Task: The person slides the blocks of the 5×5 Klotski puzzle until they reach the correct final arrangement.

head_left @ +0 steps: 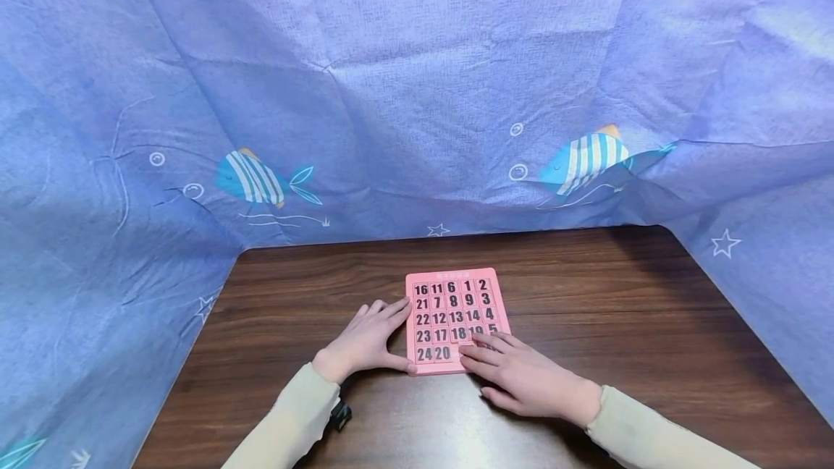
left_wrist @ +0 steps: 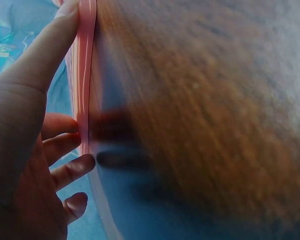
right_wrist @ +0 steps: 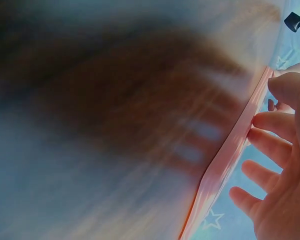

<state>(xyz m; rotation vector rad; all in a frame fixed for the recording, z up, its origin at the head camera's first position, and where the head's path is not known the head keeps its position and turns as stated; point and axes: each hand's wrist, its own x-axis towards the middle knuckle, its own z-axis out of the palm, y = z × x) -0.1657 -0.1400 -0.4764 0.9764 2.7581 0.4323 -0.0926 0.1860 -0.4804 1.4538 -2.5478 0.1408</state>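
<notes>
A pink square board (head_left: 410, 339) of numbered sliding tiles lies flat on the table. Its top row reads 16, 11, 6, 1, 2. Right of tile 20 (head_left: 442, 353) in the bottom row is a gap. My left hand (head_left: 368, 335) touches the board's left side, the thumb at the near left corner and the fingers fairly straight. Over the lower right tiles lies my right hand (head_left: 528, 378), its fingertips on the board, hiding part of the bottom row. The left wrist view shows the board's edge (left_wrist: 85, 75) against my left hand (left_wrist: 27, 125); the right wrist view shows my right hand (right_wrist: 285, 165) beside the edge.
The board stands on a dark wood table (head_left: 586, 295) with rounded far corners. A blue cloth (head_left: 404, 114) printed with fish and stars hangs behind the table and at both sides. A small black object (head_left: 339, 415) is at the left wrist.
</notes>
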